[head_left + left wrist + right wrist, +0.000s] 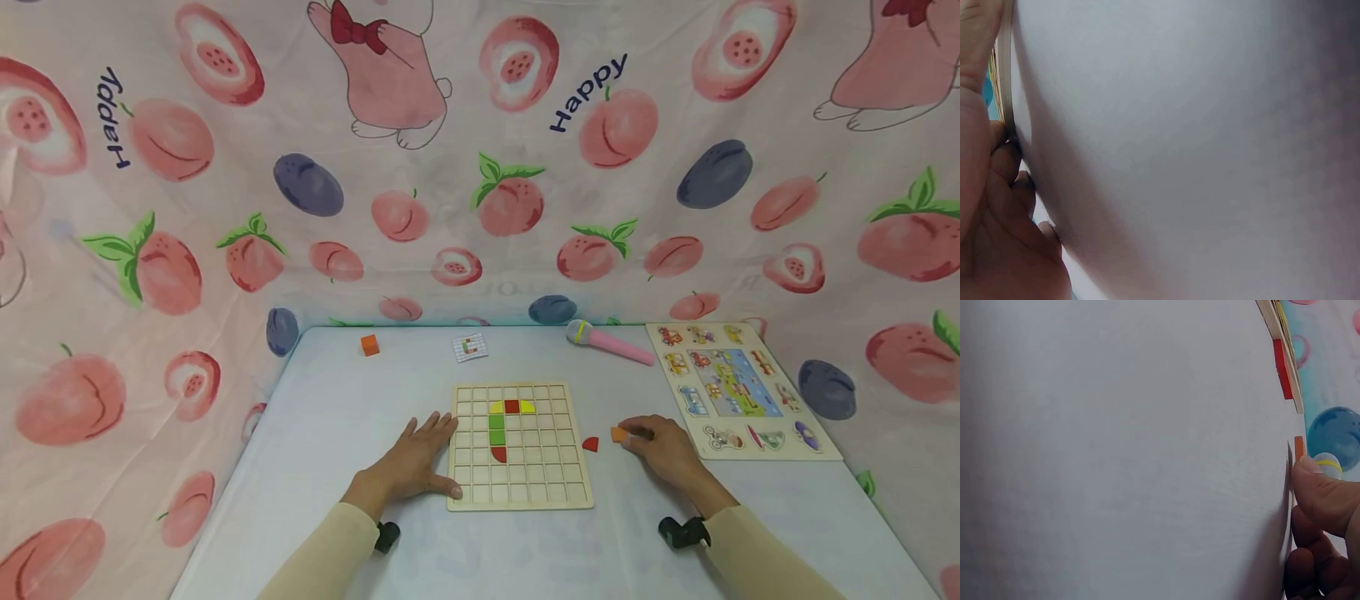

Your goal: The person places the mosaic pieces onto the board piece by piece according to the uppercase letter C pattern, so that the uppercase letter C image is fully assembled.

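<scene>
A wooden grid board lies on the table with a few coloured tiles in its cells. Yellow curved pieces flank a red square in an upper row. Green squares run down from the left one to a red quarter-round piece. My left hand rests fingers spread at the board's left edge, thumb by the lower corner. To the right of the board, my right hand pinches an orange tile low over the table. Another red quarter-round piece lies between that tile and the board.
At the back stand an orange block, a small pattern card and a pink toy microphone. A picture puzzle board lies at the right. A fruit-print cloth hangs behind the table.
</scene>
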Demonstrator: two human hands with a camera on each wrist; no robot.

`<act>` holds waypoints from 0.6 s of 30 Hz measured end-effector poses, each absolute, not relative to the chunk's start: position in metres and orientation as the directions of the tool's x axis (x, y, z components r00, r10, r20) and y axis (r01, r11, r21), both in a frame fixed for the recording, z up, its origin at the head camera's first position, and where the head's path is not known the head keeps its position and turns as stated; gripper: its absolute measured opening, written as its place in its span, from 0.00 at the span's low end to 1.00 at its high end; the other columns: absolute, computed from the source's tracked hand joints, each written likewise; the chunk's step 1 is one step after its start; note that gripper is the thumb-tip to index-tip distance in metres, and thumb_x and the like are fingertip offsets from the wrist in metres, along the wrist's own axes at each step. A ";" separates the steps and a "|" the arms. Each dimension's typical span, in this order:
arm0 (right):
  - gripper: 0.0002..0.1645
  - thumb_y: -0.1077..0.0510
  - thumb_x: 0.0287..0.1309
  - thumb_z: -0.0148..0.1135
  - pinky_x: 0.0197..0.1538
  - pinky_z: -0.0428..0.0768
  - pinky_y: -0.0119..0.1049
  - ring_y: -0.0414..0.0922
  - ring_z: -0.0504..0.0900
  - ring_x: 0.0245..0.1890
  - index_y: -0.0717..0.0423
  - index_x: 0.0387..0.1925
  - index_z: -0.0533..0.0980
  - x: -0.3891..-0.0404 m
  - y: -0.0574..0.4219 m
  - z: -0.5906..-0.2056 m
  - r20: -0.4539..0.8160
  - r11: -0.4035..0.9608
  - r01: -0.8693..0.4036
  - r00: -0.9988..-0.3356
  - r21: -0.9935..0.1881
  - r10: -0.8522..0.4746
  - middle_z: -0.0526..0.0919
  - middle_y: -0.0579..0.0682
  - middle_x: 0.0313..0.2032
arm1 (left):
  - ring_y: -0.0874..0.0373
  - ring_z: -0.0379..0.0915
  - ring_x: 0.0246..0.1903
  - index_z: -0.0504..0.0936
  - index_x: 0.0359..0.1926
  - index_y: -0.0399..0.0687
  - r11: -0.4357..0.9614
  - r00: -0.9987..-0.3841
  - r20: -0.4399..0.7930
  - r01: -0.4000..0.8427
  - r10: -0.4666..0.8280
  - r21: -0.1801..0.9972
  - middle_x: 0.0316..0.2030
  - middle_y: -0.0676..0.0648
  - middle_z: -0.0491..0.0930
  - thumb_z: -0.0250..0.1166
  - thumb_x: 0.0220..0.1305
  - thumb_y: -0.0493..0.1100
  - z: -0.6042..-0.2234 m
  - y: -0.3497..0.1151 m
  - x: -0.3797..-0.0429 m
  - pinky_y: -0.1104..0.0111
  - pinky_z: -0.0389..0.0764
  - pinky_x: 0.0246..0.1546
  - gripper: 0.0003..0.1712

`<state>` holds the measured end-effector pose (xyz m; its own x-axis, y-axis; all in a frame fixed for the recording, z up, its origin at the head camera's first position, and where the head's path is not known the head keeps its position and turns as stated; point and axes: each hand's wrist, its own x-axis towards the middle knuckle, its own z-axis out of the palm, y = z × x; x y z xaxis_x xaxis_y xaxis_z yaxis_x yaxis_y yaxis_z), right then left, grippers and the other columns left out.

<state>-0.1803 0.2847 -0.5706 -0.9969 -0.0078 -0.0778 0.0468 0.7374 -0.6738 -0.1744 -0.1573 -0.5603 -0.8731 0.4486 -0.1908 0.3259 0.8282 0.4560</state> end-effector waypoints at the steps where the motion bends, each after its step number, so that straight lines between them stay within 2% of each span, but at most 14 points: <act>1: 0.19 0.59 0.68 0.68 0.66 0.77 0.64 0.64 0.78 0.63 0.59 0.59 0.83 -0.180 0.285 -0.570 -0.074 0.732 0.045 -0.997 -0.680 -0.007 0.83 0.64 0.60 | 0.48 0.39 0.85 0.55 0.84 0.47 0.826 -0.874 -0.188 0.325 0.449 0.461 0.84 0.46 0.52 0.80 0.46 0.69 -0.560 -0.157 -0.174 0.46 0.38 0.85 0.72; 4: 0.20 0.57 0.69 0.68 0.63 0.79 0.60 0.61 0.80 0.59 0.57 0.60 0.82 -0.181 0.286 -0.569 -0.058 0.713 0.041 -0.998 -0.700 0.000 0.85 0.62 0.58 | 0.48 0.39 0.85 0.55 0.84 0.47 0.827 -0.874 -0.189 0.324 0.448 0.459 0.84 0.47 0.52 0.80 0.47 0.69 -0.560 -0.158 -0.174 0.46 0.38 0.85 0.72; 7: 0.19 0.57 0.70 0.68 0.56 0.82 0.51 0.56 0.82 0.53 0.56 0.60 0.82 -0.181 0.285 -0.568 -0.047 0.693 0.047 -0.999 -0.720 0.019 0.87 0.59 0.54 | 0.48 0.40 0.85 0.55 0.84 0.47 0.825 -0.875 -0.183 0.326 0.448 0.461 0.84 0.46 0.53 0.80 0.47 0.69 -0.559 -0.158 -0.174 0.46 0.38 0.85 0.72; 11: 0.20 0.57 0.70 0.68 0.48 0.79 0.39 0.52 0.81 0.49 0.54 0.60 0.83 -0.181 0.284 -0.568 -0.056 0.663 0.080 -0.997 -0.744 0.057 0.88 0.56 0.50 | 0.48 0.40 0.85 0.55 0.84 0.46 0.825 -0.875 -0.186 0.324 0.447 0.463 0.84 0.46 0.53 0.80 0.47 0.69 -0.559 -0.157 -0.175 0.46 0.38 0.85 0.71; 14: 0.20 0.58 0.71 0.68 0.47 0.76 0.35 0.50 0.80 0.49 0.52 0.62 0.82 -0.182 0.283 -0.569 -0.068 0.644 0.104 -0.994 -0.758 0.080 0.88 0.55 0.51 | 0.48 0.39 0.85 0.55 0.84 0.47 0.825 -0.875 -0.191 0.318 0.445 0.467 0.84 0.46 0.52 0.80 0.47 0.69 -0.558 -0.157 -0.175 0.46 0.38 0.85 0.71; 18: 0.20 0.59 0.71 0.67 0.45 0.77 0.34 0.50 0.80 0.48 0.51 0.62 0.81 -0.183 0.280 -0.570 -0.053 0.631 0.110 -0.993 -0.768 0.108 0.88 0.55 0.50 | 0.49 0.39 0.85 0.55 0.84 0.48 0.825 -0.876 -0.196 0.309 0.441 0.473 0.84 0.47 0.52 0.81 0.47 0.68 -0.557 -0.157 -0.175 0.47 0.37 0.86 0.71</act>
